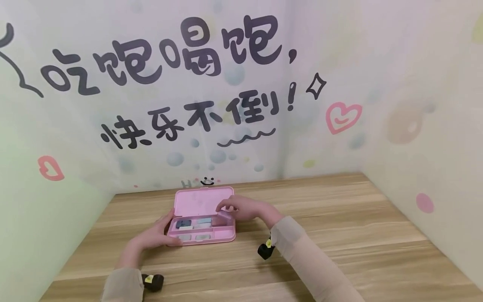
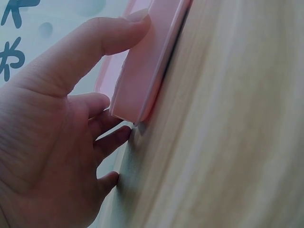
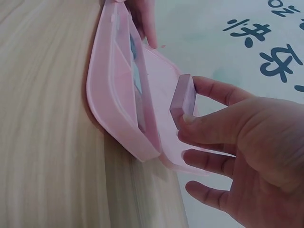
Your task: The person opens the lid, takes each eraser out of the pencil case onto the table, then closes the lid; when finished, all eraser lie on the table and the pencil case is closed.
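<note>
An open pink pencil case (image 1: pixel 226 240) lies on the table, its lid (image 1: pixel 200 202) tipped back toward the wall. My left hand (image 1: pixel 154 237) holds the case at its left end, thumb on the front wall and fingers along the side. My right hand (image 1: pixel 243 207) is over the case's right end. Between thumb and fingers it pinches a small pale purple rectangular block (image 3: pixel 183 100), eraser-like in shape. Inside the case lie a dark block (image 1: pixel 183 224), a light blue piece (image 1: pixel 204 220) and several whitish blocks.
The wood-grain table (image 1: pixel 339 235) reaches to a printed back wall (image 1: pixel 302 138) close behind the case. Side walls stand left and right. A black wrist camera (image 1: pixel 153 282) is strapped at the left sleeve, another (image 1: pixel 266 251) at the right.
</note>
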The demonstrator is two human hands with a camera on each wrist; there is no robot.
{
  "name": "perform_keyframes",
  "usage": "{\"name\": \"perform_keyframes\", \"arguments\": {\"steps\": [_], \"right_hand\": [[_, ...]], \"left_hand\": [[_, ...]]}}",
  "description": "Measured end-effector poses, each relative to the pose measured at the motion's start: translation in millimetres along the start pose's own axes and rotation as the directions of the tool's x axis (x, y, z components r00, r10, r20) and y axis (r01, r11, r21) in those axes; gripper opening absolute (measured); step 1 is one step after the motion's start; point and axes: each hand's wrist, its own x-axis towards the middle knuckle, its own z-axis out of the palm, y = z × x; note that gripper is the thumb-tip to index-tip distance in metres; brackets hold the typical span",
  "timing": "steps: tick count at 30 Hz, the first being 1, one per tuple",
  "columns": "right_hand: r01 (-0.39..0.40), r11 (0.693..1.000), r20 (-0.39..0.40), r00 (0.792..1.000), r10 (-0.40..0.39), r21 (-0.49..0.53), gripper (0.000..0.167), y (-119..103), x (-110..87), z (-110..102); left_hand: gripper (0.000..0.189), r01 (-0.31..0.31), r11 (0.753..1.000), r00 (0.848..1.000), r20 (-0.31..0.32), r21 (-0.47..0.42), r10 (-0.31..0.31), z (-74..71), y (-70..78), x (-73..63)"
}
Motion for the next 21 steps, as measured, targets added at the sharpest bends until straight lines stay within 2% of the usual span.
{"name": "perform_keyframes", "arguments": {"steps": [3,11,21], "right_hand": [[-0.008,0.998,-0.017,1.0,0.009,0.067,0.038,4.1,-8.2,-3.2],[-0.107,0.972,-0.047,0.992,0.119,0.209,0.044,14.0,-29.9,-8.9],[-0.12,0.951,-0.123,0.979,0.161,0.286,0.042,24.5,-51.8,-11.5]], "left_hand": [[0.119,-0.002,1.0,1.0,0.001,0.01,0.002,0.8,-1.9,0.7],[0.118,-0.002,1.0,1.0,0.009,0.013,0.002,0.8,-2.5,0.6],[0.118,-0.004,1.0,1.0,0.017,0.005,0.003,-0.1,1.1,-0.1]]}}
